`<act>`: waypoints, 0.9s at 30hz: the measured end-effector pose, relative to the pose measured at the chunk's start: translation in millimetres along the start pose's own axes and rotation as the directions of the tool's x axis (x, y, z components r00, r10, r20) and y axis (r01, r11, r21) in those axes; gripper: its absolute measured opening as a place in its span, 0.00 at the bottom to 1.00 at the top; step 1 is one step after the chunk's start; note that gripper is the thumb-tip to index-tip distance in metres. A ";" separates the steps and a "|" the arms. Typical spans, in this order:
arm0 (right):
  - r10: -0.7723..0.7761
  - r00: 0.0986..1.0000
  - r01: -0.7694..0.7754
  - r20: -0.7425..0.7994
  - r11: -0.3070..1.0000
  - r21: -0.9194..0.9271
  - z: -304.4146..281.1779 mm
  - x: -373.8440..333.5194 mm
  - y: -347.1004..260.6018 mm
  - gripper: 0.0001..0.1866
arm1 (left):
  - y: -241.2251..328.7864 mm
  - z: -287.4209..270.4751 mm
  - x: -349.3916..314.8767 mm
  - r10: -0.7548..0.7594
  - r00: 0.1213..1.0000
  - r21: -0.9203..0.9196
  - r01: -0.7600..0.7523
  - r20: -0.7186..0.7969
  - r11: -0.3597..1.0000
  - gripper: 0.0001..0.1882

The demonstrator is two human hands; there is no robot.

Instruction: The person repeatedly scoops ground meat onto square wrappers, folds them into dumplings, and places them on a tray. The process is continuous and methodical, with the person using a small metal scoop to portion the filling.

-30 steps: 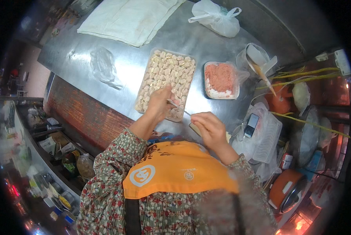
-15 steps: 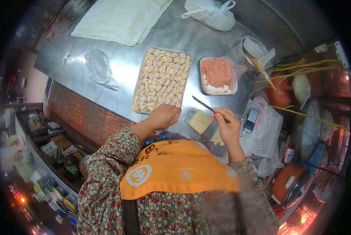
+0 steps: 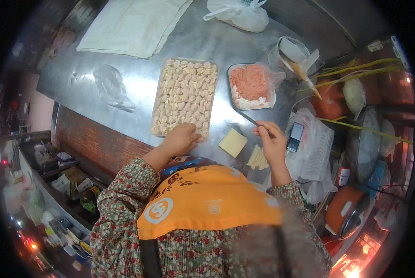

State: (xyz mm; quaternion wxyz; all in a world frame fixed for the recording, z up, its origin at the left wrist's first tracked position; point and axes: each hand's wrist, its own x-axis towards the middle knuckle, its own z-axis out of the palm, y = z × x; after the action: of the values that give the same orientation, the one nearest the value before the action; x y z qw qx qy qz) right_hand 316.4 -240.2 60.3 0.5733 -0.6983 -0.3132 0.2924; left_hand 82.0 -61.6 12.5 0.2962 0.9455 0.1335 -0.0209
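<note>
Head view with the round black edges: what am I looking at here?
No machine is working here: these are a person's bare hands, seen from above by a wide fisheye camera worn on the person's head. On the metal table lie small folded dumplings in a tray, raw minced meat in a dish, a stack of square dough wrappers and a folded white cloth. The right hand holds a thin dark stick. The left hand is at the tray's near edge; whether it holds anything is hidden.
</note>
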 end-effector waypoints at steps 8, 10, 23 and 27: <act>-0.019 0.989 0.014 -0.143 0.999 -0.035 -14.9 47.6 28.5 0.09 | 40.0 47.8 68.4 0.219 0.975 -0.069 -0.216 0.039 0.974 0.13; -0.067 0.985 0.040 -0.159 0.985 -0.166 -11.9 64.4 32.5 0.09 | 44.4 63.2 90.3 0.150 0.986 -0.051 -0.146 0.070 0.988 0.09; -0.320 0.941 0.334 0.112 0.816 -0.472 14.4 130.7 39.6 0.09 | 44.2 77.6 107.3 0.002 0.999 -0.193 -0.009 -0.035 0.981 0.07; -0.325 0.934 0.357 0.149 0.821 -0.447 16.6 131.8 39.3 0.07 | 36.6 69.5 102.2 0.239 0.968 -0.257 -0.250 -0.071 0.934 0.06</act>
State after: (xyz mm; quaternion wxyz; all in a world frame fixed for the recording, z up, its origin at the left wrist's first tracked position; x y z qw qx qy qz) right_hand 391.1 -133.8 12.3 0.4208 -0.7381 -0.5126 0.1241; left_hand 192.9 -105.2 -36.6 0.4169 0.9072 0.0222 0.0524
